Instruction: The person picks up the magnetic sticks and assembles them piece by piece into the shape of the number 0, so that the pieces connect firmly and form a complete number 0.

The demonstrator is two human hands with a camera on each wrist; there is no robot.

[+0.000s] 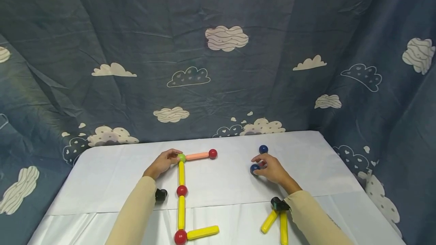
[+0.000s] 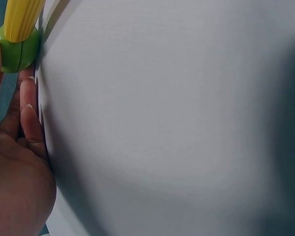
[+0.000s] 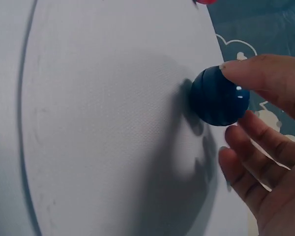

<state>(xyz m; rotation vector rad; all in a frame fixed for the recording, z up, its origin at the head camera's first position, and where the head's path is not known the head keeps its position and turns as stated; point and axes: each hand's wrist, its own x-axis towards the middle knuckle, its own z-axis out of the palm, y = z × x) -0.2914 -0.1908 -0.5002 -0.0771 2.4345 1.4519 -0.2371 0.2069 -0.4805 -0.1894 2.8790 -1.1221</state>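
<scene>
My left hand (image 1: 167,161) holds a green ball (image 1: 182,158) at the upper corner of a chain of sticks and balls; the left wrist view shows thumb and fingers on either side of it. From that ball an orange stick (image 1: 197,156) runs right to a red ball (image 1: 212,154). A yellow stick (image 1: 182,173) runs from it toward a middle red ball (image 1: 182,190). Over on the right, my right hand (image 1: 272,167) pinches a dark blue ball (image 3: 219,98) between thumb and fingers, close above the white cloth. Something red (image 1: 262,164) shows partly behind those fingers.
A second blue ball (image 1: 263,149) lies beyond my right hand. Loose yellow sticks (image 1: 269,222) lie near my right wrist. The chain continues to a near red ball (image 1: 180,237) with a yellow stick (image 1: 203,232) pointing right. A cloud-print curtain (image 1: 190,97) hangs behind the table.
</scene>
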